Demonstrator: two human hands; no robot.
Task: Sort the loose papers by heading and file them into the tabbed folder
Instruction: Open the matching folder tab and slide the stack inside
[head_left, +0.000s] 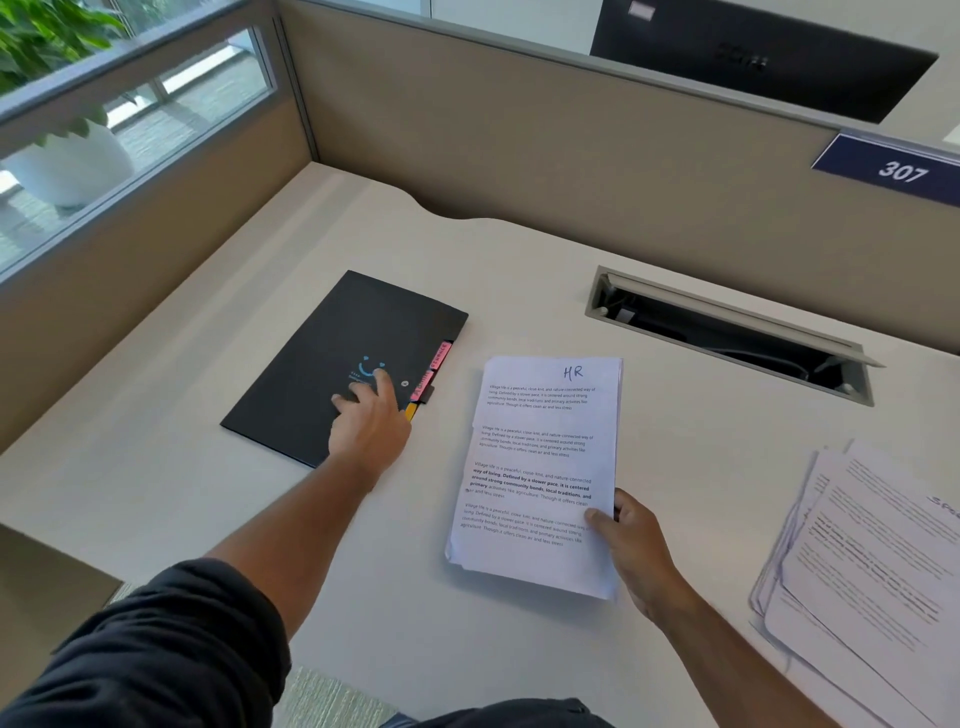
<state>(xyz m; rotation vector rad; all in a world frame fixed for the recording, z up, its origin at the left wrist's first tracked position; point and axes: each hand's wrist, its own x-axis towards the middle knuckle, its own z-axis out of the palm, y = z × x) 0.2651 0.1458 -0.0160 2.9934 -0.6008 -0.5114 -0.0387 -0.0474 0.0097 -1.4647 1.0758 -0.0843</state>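
Black tabbed folder (343, 364), closed, lies under the flat, open-fingered left hand (369, 421). Right hand (631, 545) pinches the HR stack (540, 467) just beside it. Filing step: next, open the folder at the matching tab; remaining papers (872, 561) lie right of that hand.

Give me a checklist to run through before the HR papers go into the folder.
1. Papers held: right hand grips the HR stack at its lower right edge. Ok.
2. Heading readable: "HR" handwritten at the top. Ok.
3. Folder steadied: left hand rests on its cover, fingers straight. Ok.
4. Folder open: cover is closed flat. Not ok.
5. HR tab found: coloured tabs stick out on the right, labels too small to read. Cannot tell.
6. Other papers kept apart: lying to the right on the desk. Ok.
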